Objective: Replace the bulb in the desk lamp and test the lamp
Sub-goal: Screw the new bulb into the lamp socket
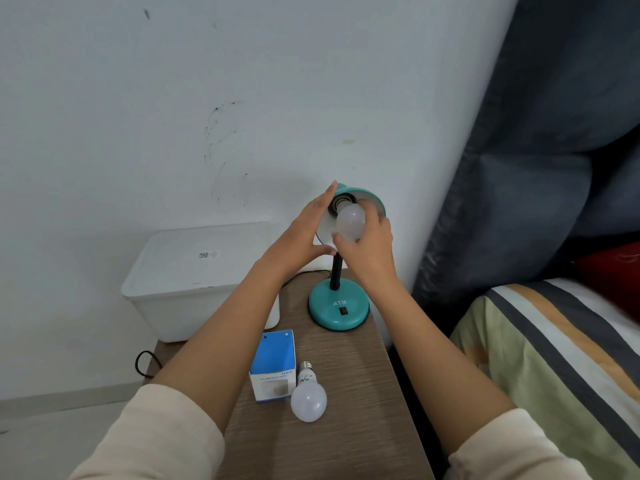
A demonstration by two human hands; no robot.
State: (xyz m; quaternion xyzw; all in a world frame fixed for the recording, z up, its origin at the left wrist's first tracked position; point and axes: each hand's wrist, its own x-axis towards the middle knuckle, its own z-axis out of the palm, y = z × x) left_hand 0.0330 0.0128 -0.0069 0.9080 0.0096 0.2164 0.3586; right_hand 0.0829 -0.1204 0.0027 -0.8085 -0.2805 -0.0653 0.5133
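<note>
A teal desk lamp stands on its round base (338,308) at the back of a wooden bedside table (360,393), its shade (375,202) tilted toward me. A white bulb (350,221) sits in the shade's socket, its screw base partly showing. My right hand (369,249) grips this bulb from below and from the right. My left hand (304,237) holds the left rim of the shade, fingers flat along it and thumb under it. A second white bulb (308,400) lies loose on the table near me, screw base pointing away.
A blue and white small box (273,363) stands beside the loose bulb. A white lidded plastic bin (197,278) sits left of the table against the wall. A bed with a striped cover (554,358) and a dark headboard is on the right. A black cord (145,363) trails at the left.
</note>
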